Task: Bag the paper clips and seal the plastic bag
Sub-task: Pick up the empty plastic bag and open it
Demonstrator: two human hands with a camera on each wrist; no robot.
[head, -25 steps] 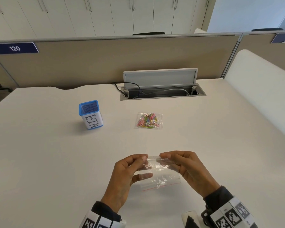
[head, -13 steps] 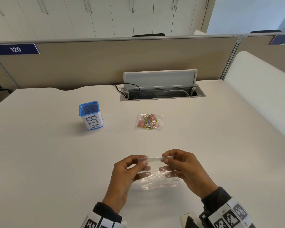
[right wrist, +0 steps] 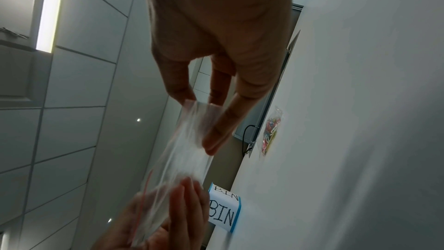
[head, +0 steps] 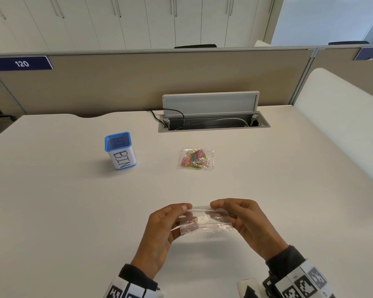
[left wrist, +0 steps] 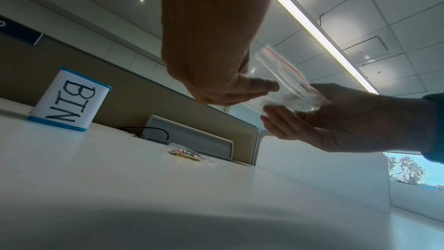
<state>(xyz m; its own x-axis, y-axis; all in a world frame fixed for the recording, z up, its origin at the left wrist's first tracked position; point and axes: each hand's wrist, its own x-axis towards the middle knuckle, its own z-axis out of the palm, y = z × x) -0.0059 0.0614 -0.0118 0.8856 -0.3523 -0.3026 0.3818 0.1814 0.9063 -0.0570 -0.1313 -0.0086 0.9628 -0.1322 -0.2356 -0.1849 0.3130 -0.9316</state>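
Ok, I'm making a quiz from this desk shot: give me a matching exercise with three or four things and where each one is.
Things:
1. empty clear bag
2. bag of paper clips
3. blue BIN cup
4. cable

Places:
A. standing on the desk at left
B. running into the desk's open hatch
C. held between left hand and right hand
D. lying mid-desk

Pairs: 1-C, 2-D, 3-A, 4-B

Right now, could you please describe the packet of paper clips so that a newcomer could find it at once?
Start at the open cable tray set in the far edge of the desk. Just in front of it lies a small clear packet, to the right of the blue bin. It alone is full of bright clips; the bag in the hands looks empty.
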